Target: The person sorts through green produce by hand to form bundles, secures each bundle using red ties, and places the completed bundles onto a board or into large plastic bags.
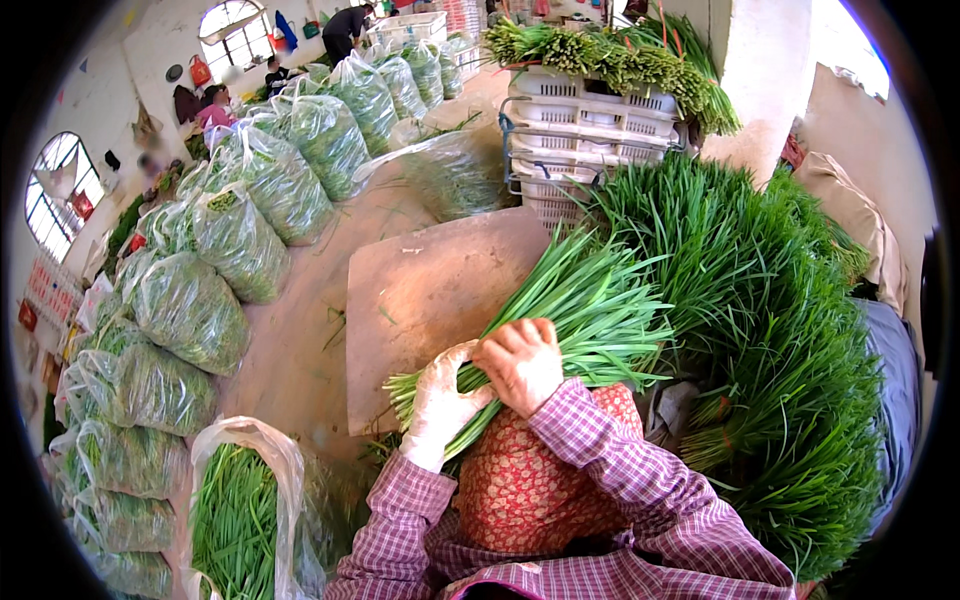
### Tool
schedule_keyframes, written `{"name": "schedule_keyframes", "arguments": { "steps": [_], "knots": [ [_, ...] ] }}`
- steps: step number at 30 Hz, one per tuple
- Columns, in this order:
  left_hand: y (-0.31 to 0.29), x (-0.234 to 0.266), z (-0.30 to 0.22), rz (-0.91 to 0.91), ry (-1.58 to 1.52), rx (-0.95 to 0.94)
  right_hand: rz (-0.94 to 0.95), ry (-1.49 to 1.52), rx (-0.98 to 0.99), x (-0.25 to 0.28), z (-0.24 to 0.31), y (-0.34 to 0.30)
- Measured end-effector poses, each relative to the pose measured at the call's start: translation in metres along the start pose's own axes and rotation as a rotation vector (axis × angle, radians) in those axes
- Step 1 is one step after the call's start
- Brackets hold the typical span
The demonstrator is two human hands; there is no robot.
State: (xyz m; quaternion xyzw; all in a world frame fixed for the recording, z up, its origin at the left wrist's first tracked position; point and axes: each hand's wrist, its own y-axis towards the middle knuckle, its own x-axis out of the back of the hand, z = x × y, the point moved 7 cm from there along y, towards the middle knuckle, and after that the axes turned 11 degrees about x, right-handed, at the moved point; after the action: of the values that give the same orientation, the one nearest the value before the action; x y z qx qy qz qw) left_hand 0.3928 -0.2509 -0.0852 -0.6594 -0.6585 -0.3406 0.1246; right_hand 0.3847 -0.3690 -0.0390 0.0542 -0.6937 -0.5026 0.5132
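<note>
A thick bunch of green chives (pixel 590 300) lies slanted across my lap, leaf tips to the upper right and pale cut stems to the lower left. My left hand (pixel 438 402), in a thin pale glove, is closed around the stem part of it. Just beside it, my right hand (pixel 520 364) rests over the top of the bunch with fingers curled and pressed against the stalks. Whether something small is between those fingers is hidden. A red flowered apron (pixel 545 475) covers my lap under the bunch.
A brown board (pixel 425 290) lies in front of me. Large heaps of chives (pixel 770 370) stand at right. Stacked white crates (pixel 590 135) hold tied bundles (pixel 610 58). Filled clear bags (pixel 190 310) line the left, with an opened bag (pixel 285 450) nearby. A few people are farther back.
</note>
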Motion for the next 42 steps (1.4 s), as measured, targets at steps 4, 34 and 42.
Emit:
{"name": "schedule_keyframes", "arguments": {
  "steps": [4,34,42],
  "knots": [
    [0.006,0.007,0.000,0.100,0.246,0.074,-0.019,0.193,0.000,-0.016,-0.009,0.001],
    [0.033,0.015,0.020,-0.538,0.208,0.127,-0.154,0.447,-0.228,-0.032,-0.038,0.055],
    [0.038,0.001,-0.011,-0.578,0.501,0.066,-0.320,0.985,-0.603,-0.088,-0.096,0.031]
  ]
}}
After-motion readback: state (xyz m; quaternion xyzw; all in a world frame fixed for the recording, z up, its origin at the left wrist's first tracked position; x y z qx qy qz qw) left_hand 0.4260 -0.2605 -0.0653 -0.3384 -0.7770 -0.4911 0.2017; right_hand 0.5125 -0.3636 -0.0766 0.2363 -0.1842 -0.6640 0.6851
